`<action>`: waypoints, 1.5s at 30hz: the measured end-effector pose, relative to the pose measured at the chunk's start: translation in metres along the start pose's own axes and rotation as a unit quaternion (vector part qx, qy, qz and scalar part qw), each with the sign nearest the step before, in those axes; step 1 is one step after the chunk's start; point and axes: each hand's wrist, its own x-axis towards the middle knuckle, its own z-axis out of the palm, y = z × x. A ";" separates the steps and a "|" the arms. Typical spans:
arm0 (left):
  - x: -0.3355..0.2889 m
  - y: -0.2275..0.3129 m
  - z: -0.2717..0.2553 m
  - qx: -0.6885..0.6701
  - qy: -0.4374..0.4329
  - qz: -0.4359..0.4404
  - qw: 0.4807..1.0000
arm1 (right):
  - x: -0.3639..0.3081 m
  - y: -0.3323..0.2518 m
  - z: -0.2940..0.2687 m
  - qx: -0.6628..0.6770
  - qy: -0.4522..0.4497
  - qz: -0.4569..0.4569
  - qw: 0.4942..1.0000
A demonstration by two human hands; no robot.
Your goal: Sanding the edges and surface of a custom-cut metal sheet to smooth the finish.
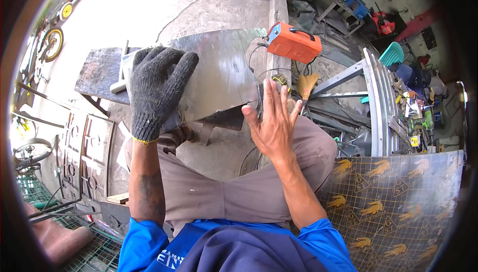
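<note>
My left hand (160, 85) wears a dark grey knitted glove with a yellow cuff edge. It is over the left side of a shiny curved metal sheet (217, 70), fingers stretched away from me and thumb apart; whether its palm touches the sheet I cannot tell. My bare right hand (274, 122) is raised beside the sheet's near right corner, fingers spread and nothing held. The sheet rests across a dark worn board (97, 75) in front of my knees. Just beyond my right fingertips lies a black and yellow tape measure (280, 79).
An orange box-shaped welding machine (294, 44) stands beyond the sheet's right side, with cables. A straw hand broom (306, 85) and a grey metal frame (373, 102) are to the right. A patterned dark panel (391, 207) lies at near right; metal grilles (89, 157) stand left.
</note>
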 end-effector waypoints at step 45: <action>-0.001 -0.014 0.002 0.039 -0.039 0.052 0.997 | 0.005 0.002 0.025 0.034 0.107 0.005 0.994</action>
